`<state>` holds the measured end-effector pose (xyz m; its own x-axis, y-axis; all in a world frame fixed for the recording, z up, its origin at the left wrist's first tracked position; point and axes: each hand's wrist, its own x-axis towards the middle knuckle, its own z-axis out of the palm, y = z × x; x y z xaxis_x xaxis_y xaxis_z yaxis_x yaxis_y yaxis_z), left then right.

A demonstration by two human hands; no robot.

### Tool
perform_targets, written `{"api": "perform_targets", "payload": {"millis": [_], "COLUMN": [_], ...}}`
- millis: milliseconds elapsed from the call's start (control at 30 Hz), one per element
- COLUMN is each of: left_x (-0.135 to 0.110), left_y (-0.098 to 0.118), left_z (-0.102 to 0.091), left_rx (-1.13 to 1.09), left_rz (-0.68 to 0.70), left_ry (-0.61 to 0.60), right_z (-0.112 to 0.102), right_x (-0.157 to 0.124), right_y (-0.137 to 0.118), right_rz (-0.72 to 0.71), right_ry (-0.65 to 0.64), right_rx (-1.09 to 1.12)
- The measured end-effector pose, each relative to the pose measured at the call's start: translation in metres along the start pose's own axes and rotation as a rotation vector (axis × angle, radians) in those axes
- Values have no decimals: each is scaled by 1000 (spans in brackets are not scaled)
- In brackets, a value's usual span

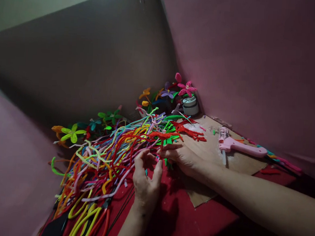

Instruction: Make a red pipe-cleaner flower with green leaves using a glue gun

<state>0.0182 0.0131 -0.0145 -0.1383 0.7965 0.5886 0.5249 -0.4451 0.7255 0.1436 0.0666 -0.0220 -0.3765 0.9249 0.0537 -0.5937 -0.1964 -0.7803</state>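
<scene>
Both hands meet at the edge of a big tangle of coloured pipe cleaners [103, 157] on a red cloth [182, 220]. My left hand [145, 178] has its fingers curled, pinching something small near the red strands. My right hand [179, 157] lies beside it, its fingertips closed on a red pipe-cleaner piece [163, 135] that stands just above them. What exactly the left fingers hold is too small to tell.
A pink glue gun [239, 147] lies on a cardboard sheet [211, 150] to the right. Finished pipe-cleaner flowers [181, 89] stand in the far corner by a small white container [190, 105]; more flowers [71, 133] lie at the left. Pink walls close in behind and right.
</scene>
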Motion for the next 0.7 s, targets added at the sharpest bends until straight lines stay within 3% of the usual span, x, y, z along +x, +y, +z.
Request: {"api": "perform_targets", "payload": {"millis": [167, 300, 533, 700], "left_x": [-1, -1, 0, -1], "left_y": [-9, -15, -11, -1], "left_z": [8, 12, 13, 12], "left_rx": [352, 512, 507, 329], "left_rz": [199, 184, 192, 1], "left_ry": [-51, -47, -52, -34], "right_z": [6, 9, 9, 9], "right_x": [-3, -6, -6, -6], "right_y": [-1, -3, -1, -1], "right_rz": [-5, -10, -1, -28], "right_ry": [22, 71, 125, 113], "right_rx": [83, 99, 94, 64]}}
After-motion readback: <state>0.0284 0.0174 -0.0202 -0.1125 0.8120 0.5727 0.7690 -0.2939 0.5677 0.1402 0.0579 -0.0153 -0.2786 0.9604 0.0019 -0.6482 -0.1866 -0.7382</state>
